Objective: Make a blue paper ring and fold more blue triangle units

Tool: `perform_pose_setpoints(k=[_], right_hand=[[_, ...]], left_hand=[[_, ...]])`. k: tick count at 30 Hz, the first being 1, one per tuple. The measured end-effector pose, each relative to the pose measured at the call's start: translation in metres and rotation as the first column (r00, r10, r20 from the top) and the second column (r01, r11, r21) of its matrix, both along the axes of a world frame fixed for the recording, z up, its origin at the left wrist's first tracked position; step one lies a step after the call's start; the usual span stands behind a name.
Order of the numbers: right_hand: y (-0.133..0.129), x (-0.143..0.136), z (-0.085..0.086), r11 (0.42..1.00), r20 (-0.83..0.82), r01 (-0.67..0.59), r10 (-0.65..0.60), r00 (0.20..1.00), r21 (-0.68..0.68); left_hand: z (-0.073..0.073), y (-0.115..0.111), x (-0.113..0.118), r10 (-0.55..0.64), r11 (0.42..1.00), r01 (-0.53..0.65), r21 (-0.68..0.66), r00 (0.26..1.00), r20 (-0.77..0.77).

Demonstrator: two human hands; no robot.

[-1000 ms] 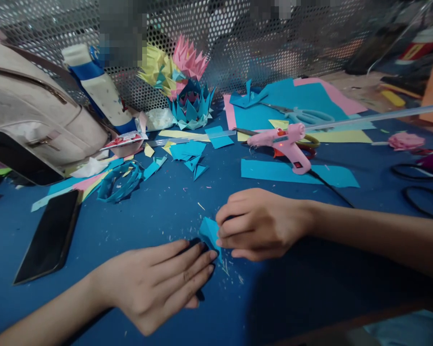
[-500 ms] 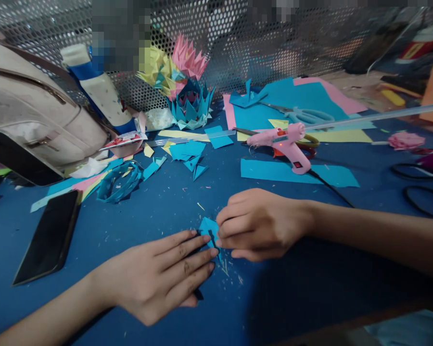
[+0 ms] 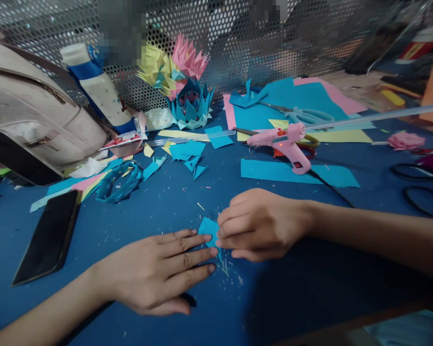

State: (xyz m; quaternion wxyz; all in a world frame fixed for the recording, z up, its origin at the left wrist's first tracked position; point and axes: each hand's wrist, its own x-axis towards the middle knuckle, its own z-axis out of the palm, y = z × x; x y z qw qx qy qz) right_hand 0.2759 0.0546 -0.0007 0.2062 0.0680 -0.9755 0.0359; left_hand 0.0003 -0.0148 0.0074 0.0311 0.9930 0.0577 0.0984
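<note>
A small folded piece of blue paper lies flat on the blue table between my two hands. My left hand is palm down with its fingers stretched out, the fingertips resting on the paper's left and lower part. From the other side, my right hand has its fingers curled together at the paper's right edge, which they cover. Beyond the hands lie several folded blue paper triangles and a blue paper strip. A pink glue gun sits across that strip, its small light glowing orange.
At the left are a black phone, a pale backpack and a white bottle. Folded paper flowers stand at the back. Light-blue scissors rest on paper sheets. A black cord runs behind my right wrist.
My left hand's fingers have shifted and spread slightly, its thumb moving down and left. The blue paper shows a little more under the fingertips. My right hand has barely moved.
</note>
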Motion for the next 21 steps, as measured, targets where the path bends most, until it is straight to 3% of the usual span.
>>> perform_pose_setpoints(k=[5, 21], right_hand=[[0.0004, 0.0002, -0.0007, 1.000, 0.000, 0.000, 0.000, 1.000, -0.008], [0.0001, -0.0007, -0.0012, 1.000, -0.007, -0.001, 0.001, 1.000, 0.002]], left_hand=[[0.0008, 0.0026, -0.0007, -0.021, 0.997, 0.021, -0.076, 1.000, -0.006], [-0.0014, 0.0005, 0.0014, 0.044, 0.999, -0.044, -0.009, 0.999, -0.016]])
